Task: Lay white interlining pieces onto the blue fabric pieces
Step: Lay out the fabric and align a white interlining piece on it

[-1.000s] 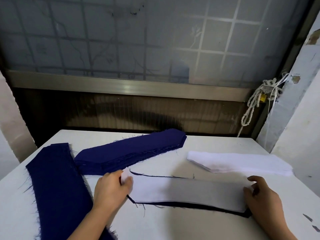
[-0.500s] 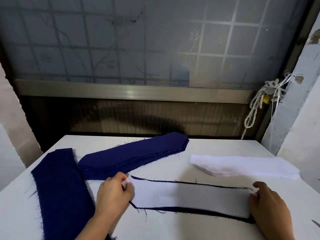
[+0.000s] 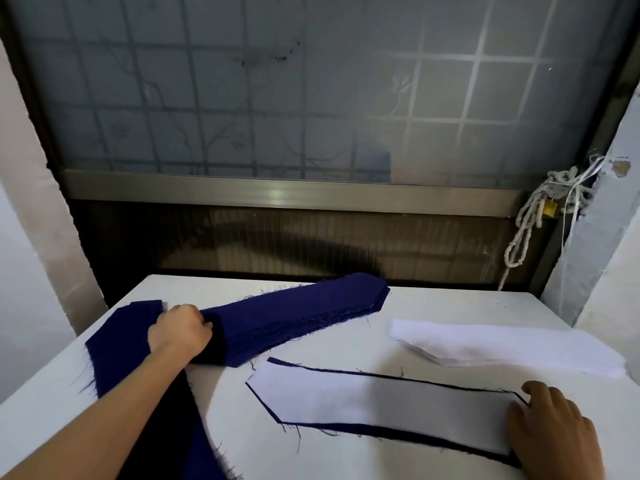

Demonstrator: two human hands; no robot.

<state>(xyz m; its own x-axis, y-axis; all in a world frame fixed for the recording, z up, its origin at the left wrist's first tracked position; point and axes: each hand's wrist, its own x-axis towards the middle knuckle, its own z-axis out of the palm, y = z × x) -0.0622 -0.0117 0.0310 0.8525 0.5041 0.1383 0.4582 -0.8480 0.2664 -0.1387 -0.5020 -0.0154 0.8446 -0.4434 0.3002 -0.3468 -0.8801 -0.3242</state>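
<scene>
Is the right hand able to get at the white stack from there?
Probably yes: the right hand presses the laid white piece, and the white stack lies just beyond it, only table between.
</scene>
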